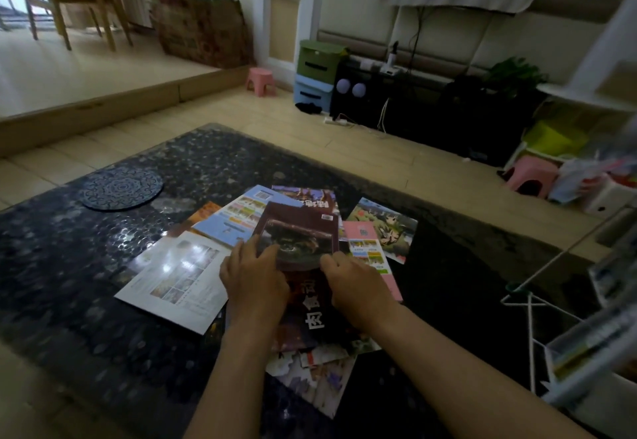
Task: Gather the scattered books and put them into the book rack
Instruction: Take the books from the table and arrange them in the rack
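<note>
Maroon book (pixel 296 231) gripped between hands (pixel 253 276), atop books (pixel 179 273)

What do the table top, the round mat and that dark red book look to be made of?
The table top: dark pebble-like pattern under a smooth glossy surface, perhaps glass; it mirrors light. The round mat: matte, ornate pattern; rubber or cloth, unclear. The dark red book: thin glossy paper cover, with a sheen; the left hand and right hand grip it.

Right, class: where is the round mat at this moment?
Head view: the round mat lies flat on the dark table, far left, apart from and beyond the white book.
</note>
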{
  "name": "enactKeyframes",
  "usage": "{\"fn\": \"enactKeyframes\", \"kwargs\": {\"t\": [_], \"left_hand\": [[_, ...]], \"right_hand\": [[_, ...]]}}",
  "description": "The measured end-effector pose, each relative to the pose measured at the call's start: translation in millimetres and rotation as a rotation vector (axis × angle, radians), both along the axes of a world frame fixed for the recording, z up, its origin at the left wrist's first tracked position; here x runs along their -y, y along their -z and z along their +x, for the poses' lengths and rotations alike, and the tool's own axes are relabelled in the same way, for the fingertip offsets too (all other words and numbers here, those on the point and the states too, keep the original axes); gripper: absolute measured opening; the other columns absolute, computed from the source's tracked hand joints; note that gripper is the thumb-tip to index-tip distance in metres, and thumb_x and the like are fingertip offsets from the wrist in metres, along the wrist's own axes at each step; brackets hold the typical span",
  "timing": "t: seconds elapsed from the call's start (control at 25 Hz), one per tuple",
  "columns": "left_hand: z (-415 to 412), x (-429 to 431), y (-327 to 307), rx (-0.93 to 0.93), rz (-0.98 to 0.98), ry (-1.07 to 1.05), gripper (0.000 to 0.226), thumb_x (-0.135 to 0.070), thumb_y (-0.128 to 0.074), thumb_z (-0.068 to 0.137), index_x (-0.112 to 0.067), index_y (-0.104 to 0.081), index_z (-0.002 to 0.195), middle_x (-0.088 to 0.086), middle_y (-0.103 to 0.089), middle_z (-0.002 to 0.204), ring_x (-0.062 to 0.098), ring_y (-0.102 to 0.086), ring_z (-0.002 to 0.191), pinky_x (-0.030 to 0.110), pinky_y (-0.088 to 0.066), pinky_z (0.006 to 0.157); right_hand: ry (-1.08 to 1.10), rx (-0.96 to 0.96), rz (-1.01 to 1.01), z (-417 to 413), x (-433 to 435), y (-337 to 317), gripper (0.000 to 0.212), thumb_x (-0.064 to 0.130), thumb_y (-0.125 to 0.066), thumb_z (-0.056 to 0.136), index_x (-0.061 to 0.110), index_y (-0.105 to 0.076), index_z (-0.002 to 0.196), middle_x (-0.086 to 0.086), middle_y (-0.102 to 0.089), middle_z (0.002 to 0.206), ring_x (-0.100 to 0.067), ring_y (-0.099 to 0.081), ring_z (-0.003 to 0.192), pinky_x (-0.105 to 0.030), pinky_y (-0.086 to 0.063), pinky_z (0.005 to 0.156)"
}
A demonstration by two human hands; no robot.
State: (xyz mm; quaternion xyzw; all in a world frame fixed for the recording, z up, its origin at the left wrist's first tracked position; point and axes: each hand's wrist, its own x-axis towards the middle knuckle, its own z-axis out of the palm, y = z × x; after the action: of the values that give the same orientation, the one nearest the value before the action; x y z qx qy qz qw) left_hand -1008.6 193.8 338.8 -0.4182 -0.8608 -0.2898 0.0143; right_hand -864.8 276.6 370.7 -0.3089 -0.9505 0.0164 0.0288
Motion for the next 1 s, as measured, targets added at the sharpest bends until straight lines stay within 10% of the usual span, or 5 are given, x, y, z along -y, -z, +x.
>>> {"fn": "enactKeyframes", "kwargs": {"t": [0.4, 0.6, 1.0], "left_hand": [[84, 21, -92, -0.279, 0.051, 0.390, 0.034, 0.000, -0.080, 0.057, -0.018, -0.072, 0.084, 0.004, -0.069, 0.078, 0.030, -0.064, 0.067, 0.034, -0.049, 0.054], [140, 9, -174, -0.322, 0.035, 0.504, 0.020, -0.028, -0.050, 0.099, -0.021, -0.058, 0.116, 0.002, -0.062, 0.111, 0.023, -0.057, 0.099, 0.034, -0.048, 0.071], [317, 0, -317, -0.540, -0.009, 0.869, 0.040, -0.012, -0.061, 0.088, -0.024, -0.045, 0.122, 0.003, -0.053, 0.117, 0.027, -0.055, 0.106, 0.038, -0.049, 0.083]], "right_hand": [[0.095, 0.012, 0.272, 109, 33, -93, 0.051, 0.019, -0.050, 0.099, 0.012, -0.030, 0.145, -0.020, -0.056, 0.124, -0.042, -0.059, 0.107, -0.048, -0.052, 0.079], [0.200, -0.089, 0.282, 187, 43, -166, 0.045, 0.011, -0.055, 0.097, 0.012, -0.039, 0.139, -0.018, -0.055, 0.116, -0.040, -0.059, 0.101, -0.047, -0.052, 0.074], [0.442, -0.128, 0.214, 380, 65, -293, 0.038, 0.018, -0.059, 0.092, 0.024, -0.048, 0.128, -0.007, -0.059, 0.122, -0.031, -0.060, 0.108, -0.045, -0.053, 0.082]]}}
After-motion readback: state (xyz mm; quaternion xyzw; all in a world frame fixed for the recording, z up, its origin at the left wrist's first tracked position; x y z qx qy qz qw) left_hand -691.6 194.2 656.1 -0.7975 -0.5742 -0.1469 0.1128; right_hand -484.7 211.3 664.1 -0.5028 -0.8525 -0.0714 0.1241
